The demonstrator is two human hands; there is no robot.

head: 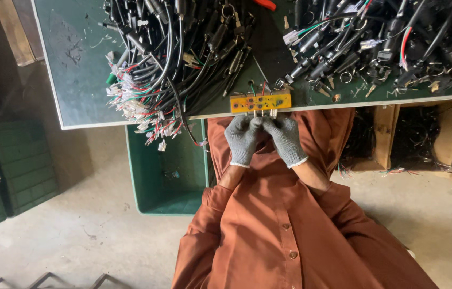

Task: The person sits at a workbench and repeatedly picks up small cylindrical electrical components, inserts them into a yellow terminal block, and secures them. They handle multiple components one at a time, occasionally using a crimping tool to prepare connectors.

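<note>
Both our gloved hands, left hand (242, 140) and right hand (287, 139), are pinched together at the table (71, 101) edge, mid-frame, fingers closed on small metal plug ends sticking out of the yellow jig (260, 101). We can't tell exactly what each grips. Looks like early-to-middle going to us: a big tangle of black cables (183, 53) sits upper left, another pile (375, 48) upper right. The green bin (145, 176) below the table looks almost empty.
</note>
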